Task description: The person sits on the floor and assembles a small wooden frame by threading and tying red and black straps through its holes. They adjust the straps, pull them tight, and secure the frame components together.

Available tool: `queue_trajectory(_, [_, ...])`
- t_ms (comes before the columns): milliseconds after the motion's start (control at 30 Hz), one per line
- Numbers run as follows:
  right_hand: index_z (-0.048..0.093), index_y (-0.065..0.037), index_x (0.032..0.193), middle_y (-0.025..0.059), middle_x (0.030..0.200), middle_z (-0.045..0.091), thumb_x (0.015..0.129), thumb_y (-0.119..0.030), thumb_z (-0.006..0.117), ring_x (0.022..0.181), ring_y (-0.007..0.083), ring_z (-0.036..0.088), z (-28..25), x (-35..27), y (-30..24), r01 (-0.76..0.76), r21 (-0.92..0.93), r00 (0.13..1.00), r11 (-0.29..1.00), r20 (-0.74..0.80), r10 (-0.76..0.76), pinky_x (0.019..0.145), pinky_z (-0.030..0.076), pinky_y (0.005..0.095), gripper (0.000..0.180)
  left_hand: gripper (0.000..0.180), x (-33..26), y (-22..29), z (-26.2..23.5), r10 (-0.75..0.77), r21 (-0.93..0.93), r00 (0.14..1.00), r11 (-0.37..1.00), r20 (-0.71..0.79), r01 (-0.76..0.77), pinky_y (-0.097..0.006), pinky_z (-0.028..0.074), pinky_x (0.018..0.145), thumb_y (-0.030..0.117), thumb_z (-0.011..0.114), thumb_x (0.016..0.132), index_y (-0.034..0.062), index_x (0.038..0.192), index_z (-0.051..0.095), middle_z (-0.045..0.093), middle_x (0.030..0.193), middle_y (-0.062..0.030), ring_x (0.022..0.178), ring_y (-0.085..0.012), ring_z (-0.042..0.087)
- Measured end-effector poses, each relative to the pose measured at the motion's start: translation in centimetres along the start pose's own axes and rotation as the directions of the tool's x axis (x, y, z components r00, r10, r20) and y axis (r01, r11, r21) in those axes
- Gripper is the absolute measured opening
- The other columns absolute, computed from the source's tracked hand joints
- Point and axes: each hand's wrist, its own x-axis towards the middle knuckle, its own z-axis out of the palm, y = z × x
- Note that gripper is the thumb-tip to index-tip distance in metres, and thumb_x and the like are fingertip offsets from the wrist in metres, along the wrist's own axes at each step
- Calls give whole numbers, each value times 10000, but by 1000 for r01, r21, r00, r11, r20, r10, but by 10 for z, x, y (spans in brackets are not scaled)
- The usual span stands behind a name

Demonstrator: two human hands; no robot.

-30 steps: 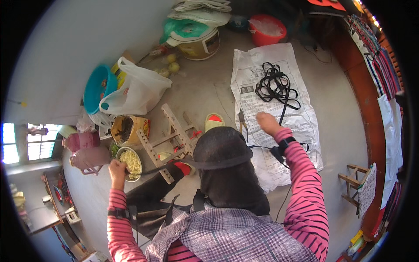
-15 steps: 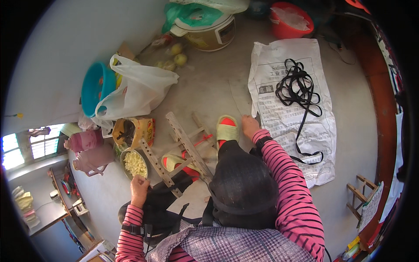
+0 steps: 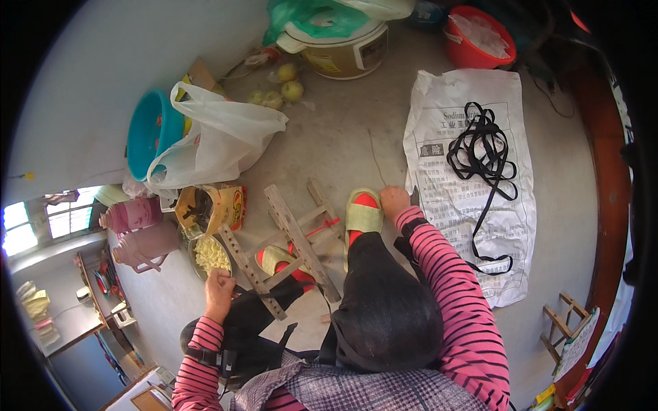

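Observation:
My left hand [image 3: 219, 293] is closed, its fingertips together at the near rim of a bowl [image 3: 194, 259] of pale yellow chopped pieces [image 3: 211, 255]. Whatever it grips is hidden. My right hand [image 3: 395, 201] is a fist low over the floor, between my green slipper [image 3: 364, 214] and a white printed sack [image 3: 473, 226]. A thin strand [image 3: 375, 157] runs from the floor up to its fingers. Something dark and narrow [image 3: 415, 196] shows on its other side; what the fist holds is unclear. A wooden frame with holes in its bars [image 3: 295, 236] stands between my feet.
On the sack lies a tangled black strap [image 3: 483, 154]. To the left are an open yellow bag [image 3: 209, 209], a white plastic bag [image 3: 219, 140], a teal basin [image 3: 147, 133] and pink flasks [image 3: 140, 248]. Far off stand a cooker [image 3: 336, 55], apples [image 3: 291, 89] and a red bucket [image 3: 480, 38].
The view has shifted, so the sack and strap appear further right and lower. My right fist sits a little further from the sack's edge. My left hand stays by the bowl.

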Motion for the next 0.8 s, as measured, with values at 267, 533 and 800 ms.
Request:
queue_trajectory(267, [709,-53,803,183,862,699,812,-139,557,795,343,698,4,10,7,-39,83,997,996,75,33,662,548,453,174,205,15,2,6,-17,-65,1000,998,22,18,-269,499,462,13,612,839,9,1015,507,538,683,-39,532,-127,547])
queue_trajectory(533, [576,-45,810,165,749,648,774,-186,626,716,374,646,-64,-15,21,72,278,987,958,-160,-28,649,510,468,154,279,24,7,4,36,82,999,996,-1,-35,-319,522,575,72,656,835,22,1073,520,583,861,-94,684,-192,603])
queue_trajectory(800, [485,-52,771,122,678,567,745,-146,646,630,347,579,-274,-73,-22,422,431,894,798,-343,-288,568,446,427,189,196,-12,117,25,678,99,719,734,-151,-672,-357,513,812,119,605,895,-18,1031,642,666,951,-142,905,-274,655])
